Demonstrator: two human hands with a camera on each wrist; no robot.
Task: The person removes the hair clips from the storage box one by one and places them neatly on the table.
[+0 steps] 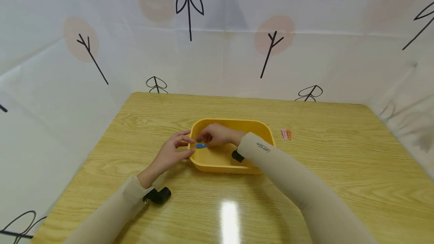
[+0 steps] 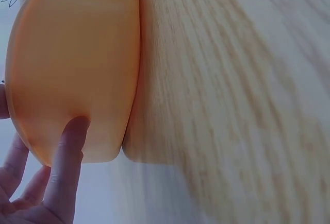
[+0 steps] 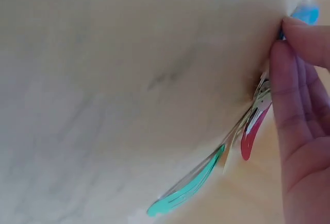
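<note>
My right hand (image 1: 217,134) reaches into the yellow bin (image 1: 223,169), its thumb and fingertips pinching a blue hair clip (image 3: 306,14). In the head view, another blue hair clip (image 1: 201,146) lies beside those fingertips at the bin's left end. Below the pinching fingers, the right wrist view shows a teal hair clip (image 3: 188,188) and a red hair clip (image 3: 251,136); in the head view the hand hides them. My left hand (image 1: 171,151) is at the bin's left end, fingers spread and fairly straight at the rim. One fingertip touches the outer wall in the left wrist view.
A pink hair clip (image 1: 283,134) and an orange hair clip (image 1: 289,134) lie side by side right of the bin. The wooden table (image 1: 339,153) extends around it. Behind hangs a white cloth (image 1: 223,63) with plant drawings.
</note>
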